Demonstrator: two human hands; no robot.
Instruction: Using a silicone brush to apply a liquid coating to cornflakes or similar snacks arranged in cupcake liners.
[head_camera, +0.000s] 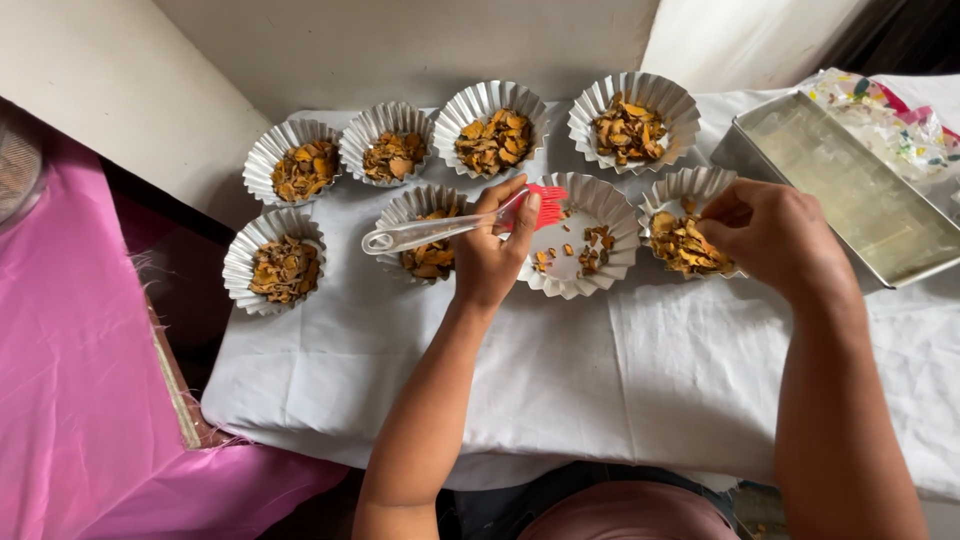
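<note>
Eight fluted foil cups on a white cloth (640, 380), most of them filled with orange-brown dried pieces.

Pink cloth (70, 380) lies far left. The left hand (490, 255) grips a clear-handled brush (440, 230), its red bristles over the near-empty middle cup (578, 235). The right hand (770, 235) pinches pieces in the next cup (690, 225). A metal tray (850, 190) sits at right.

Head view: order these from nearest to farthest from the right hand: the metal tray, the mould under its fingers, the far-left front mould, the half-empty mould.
1. Mould under the fingers, touching the right hand.
2. Half-empty mould, just left.
3. Metal tray, to the right.
4. Far-left front mould, across the cloth.
</note>
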